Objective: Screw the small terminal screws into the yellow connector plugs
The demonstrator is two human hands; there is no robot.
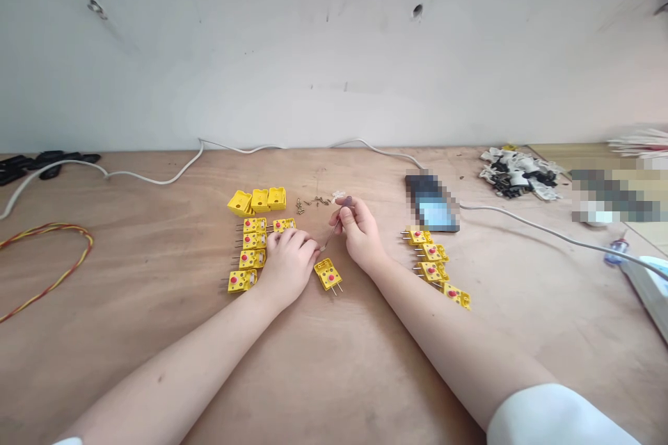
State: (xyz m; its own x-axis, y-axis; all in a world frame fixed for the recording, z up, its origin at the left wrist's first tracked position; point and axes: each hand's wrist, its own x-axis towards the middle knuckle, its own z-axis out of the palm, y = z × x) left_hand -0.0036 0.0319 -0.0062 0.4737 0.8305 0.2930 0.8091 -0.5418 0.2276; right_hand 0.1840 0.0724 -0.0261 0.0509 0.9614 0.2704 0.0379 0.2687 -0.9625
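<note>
My right hand (360, 231) pinches a thin metal screwdriver (332, 231) with a dark end, its shaft slanting down to the left. The tip meets the fingertips of my left hand (291, 265), whose fingers are curled together. A small pale bit shows at that spot, too small to name. Just below lies an open yellow plug half (328, 275) with a red centre and two metal pins pointing toward me. Beside my left hand, several similar yellow plug halves (252, 260) stand in a column, partly covered by the hand.
Yellow covers (259, 200), brass screws (316, 201) and small clear pieces (339, 195) lie behind my hands. More plug halves (432, 271) line my right forearm. A phone (432, 203) with a white cable (522, 215) lies behind them. Black and white parts (519, 174) are piled at back right.
</note>
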